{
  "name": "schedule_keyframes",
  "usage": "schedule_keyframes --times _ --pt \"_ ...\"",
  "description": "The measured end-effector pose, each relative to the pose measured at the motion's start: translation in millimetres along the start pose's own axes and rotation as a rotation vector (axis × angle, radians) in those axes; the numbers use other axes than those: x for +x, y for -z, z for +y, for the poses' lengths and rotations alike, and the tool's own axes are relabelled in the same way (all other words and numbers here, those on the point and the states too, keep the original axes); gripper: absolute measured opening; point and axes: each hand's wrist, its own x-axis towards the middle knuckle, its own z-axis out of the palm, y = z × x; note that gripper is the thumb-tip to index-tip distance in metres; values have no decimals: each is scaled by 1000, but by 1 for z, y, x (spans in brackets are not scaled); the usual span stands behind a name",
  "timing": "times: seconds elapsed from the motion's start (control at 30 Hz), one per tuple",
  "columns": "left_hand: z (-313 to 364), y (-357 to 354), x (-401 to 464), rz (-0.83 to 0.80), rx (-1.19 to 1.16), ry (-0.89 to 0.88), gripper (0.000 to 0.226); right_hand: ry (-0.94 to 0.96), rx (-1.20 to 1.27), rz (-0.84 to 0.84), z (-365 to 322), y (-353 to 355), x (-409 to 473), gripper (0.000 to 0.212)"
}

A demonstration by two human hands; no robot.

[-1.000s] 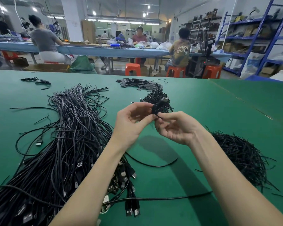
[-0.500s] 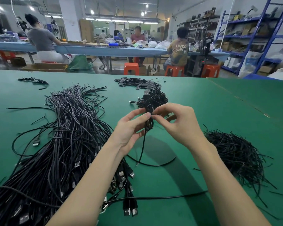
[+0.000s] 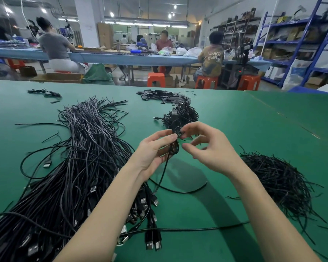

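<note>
Beyond the bench, a workshop floor: long blue table (image 3: 121, 58), seated workers (image 3: 54, 46), orange stools (image 3: 156, 79), blue shelving (image 3: 288, 42) at right. Up close, green mat (image 3: 235, 120) everywhere. On its left, a big heap of USB cables (image 3: 74, 167); on its right, a pile of black ties (image 3: 276, 178). Dead centre, above the mat: left hand (image 3: 151, 154) pinching a coiled cable (image 3: 175, 148), right hand (image 3: 214, 150) nipping its top between thumb and forefinger.

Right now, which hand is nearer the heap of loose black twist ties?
Right. The right hand hangs just left of the heap of twist ties; the left hand, pinching the coiled cable, is farther left.
</note>
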Motion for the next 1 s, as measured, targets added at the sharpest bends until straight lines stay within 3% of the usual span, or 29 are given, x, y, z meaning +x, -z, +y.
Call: schedule_keyframes --times 0.1,0.23,0.37,0.53,0.6,0.63,0.7,0.73,0.77,0.83,0.9,1.0 --pt "-2 0 0 -12 1 26 42 229 -344 72 -3 2 -3 17" --pt "-2 2 1 -34 -3 61 42 332 -356 50 -4 0 -4 16" --pt "-1 3 2 -27 2 88 39 316 -351 20 1 1 -2 15" --pt "-4 2 2 -61 -22 58 38 351 -284 161 2 -5 -2 2" --pt "-5 3 2 -48 1 -38 37 137 -135 192 -1 -14 0 6" --pt "-5 3 3 -38 29 -100 37 -97 73 161 -2 -16 2 10" --pt "-5 2 2 -41 84 -182 36 -636 726 -51 -10 -15 5 12" --pt "-5 2 1 -55 96 -193 36 -800 978 -112 -12 -12 5 10" --pt "-4 2 1 -68 98 -184 35 -857 1078 -137 -12 -10 3 10" --pt "-3 3 1 -65 86 -129 34 -751 891 -157 -11 -8 2 8" --pt "-3 4 1 -33 76 -66 37 -446 437 -115 -12 -5 -1 5" --pt "-2 6 2 -8 39 -15 39 4 -109 -8 -8 3 -1 28"
